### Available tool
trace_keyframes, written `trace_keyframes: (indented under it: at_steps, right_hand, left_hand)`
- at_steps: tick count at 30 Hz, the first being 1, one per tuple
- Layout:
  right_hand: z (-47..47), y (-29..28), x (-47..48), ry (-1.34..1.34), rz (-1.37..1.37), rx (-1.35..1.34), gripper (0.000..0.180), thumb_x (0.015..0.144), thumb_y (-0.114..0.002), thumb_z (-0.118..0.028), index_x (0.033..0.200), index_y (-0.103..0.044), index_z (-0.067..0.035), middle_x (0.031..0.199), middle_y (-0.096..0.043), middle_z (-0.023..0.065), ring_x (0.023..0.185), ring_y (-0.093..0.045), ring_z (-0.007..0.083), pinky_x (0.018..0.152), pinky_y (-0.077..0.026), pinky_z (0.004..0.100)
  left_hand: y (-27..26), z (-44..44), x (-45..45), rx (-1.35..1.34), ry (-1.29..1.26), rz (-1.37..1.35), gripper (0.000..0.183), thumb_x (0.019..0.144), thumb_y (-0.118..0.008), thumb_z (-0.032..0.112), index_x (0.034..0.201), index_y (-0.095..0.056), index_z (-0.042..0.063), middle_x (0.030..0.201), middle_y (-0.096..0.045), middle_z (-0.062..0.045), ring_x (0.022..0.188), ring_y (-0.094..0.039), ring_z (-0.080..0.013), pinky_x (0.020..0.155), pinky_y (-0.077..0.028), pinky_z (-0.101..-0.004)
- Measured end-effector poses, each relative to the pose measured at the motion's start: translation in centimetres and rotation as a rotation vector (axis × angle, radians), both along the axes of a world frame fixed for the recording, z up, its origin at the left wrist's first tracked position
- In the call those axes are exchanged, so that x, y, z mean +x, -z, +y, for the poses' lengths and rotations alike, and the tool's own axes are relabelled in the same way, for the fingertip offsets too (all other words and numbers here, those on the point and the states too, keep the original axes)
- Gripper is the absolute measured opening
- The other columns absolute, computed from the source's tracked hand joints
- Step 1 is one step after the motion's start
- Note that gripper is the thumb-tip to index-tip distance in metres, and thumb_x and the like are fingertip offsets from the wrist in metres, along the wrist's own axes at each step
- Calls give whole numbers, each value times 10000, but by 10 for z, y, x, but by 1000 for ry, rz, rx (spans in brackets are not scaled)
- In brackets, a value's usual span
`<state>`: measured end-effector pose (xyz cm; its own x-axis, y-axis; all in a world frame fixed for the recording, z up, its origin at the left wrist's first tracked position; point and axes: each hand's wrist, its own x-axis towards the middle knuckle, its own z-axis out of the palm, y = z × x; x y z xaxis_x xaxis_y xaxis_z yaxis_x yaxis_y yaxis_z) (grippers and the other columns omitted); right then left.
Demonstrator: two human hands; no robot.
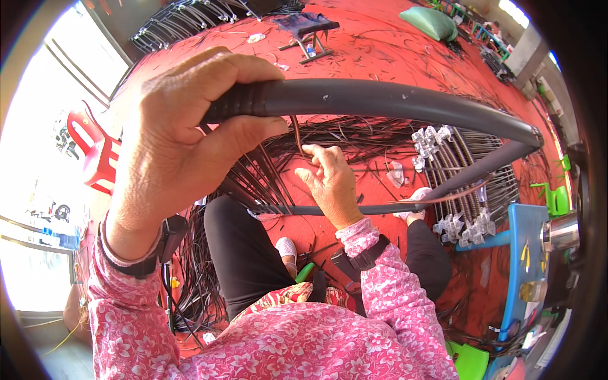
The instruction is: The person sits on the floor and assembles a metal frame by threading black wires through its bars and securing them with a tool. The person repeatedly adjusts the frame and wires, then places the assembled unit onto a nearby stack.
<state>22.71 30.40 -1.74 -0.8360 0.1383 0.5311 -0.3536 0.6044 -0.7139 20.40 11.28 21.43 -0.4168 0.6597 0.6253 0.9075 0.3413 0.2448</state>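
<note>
A dark grey tubular frame (380,97) stands tilted before me, its upper bar crossing the view. My left hand (190,109) is wrapped around the left end of that bar, where strip windings cover the tube. Below the bar, inside the frame, my right hand (335,183) has its fingers curled on the end of a brown flat strip (297,135) that hangs from the bar. Woven dark strips (266,173) stretch across the frame's left part, partly hidden by my left hand. A loose strip (456,194) curves past the right bar.
Loose dark strips (194,266) lie heaped at my left and beyond the frame. Bundled metal parts with plastic-wrapped ends (460,180) are at right, near a blue table (517,266) holding tools. A red chair (95,147), a cloth-covered stool (306,26) and a green sack (430,23) stand farther off.
</note>
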Motion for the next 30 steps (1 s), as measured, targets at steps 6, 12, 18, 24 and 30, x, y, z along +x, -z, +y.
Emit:
trace_keyframes:
  at_steps: [6, 12, 18, 24, 30]
  right_hand:
    - [1, 60, 3, -10, 25, 273, 104, 942, -697, -185, 970, -714, -86, 929, -646, 96, 804, -687, 273, 688, -565, 397]
    - [32, 82, 35, -183, -412, 666, 353, 931, -690, -385, 847, -667, -43, 774, -695, 131, 754, -703, 361, 710, -557, 467]
    - [36, 64, 56, -408, -567, 711, 418, 813, -792, -251, 1052, -528, -32, 756, -681, 160, 759, -705, 370, 742, -553, 472]
    - [29, 65, 64, -282, -282, 1046, 97, 954, -549, -96, 1044, -530, -65, 814, -589, 84, 623, -656, 274, 645, -532, 419]
    - [34, 50, 58, -325, -299, 1211, 215, 948, -559, -129, 1145, -568, -42, 1003, -571, 102, 860, -659, 253, 750, -516, 394]
  left_hand:
    - [-20, -18, 12, 75, -121, -198, 326, 838, -740, 70, 1145, -692, -29, 978, -670, -45, 903, -617, -119, 819, -475, -240]
    - [-22, -35, -7, 148, -278, -68, 342, 844, -785, 141, 1166, -727, 41, 981, -743, -78, 892, -682, -153, 840, -527, -284]
    - [-15, -29, -37, 247, -100, -71, 300, 840, -822, 65, 1108, -718, -22, 956, -731, -75, 894, -708, -176, 823, -574, -297]
    - [-29, -32, -45, 99, -94, 69, 251, 846, -801, 163, 1035, -749, 7, 879, -699, -59, 797, -647, -147, 741, -528, -294]
    - [-32, -41, -54, 79, -172, 34, 272, 863, -798, 214, 1028, -762, 1, 864, -704, -64, 764, -649, -160, 715, -532, -291]
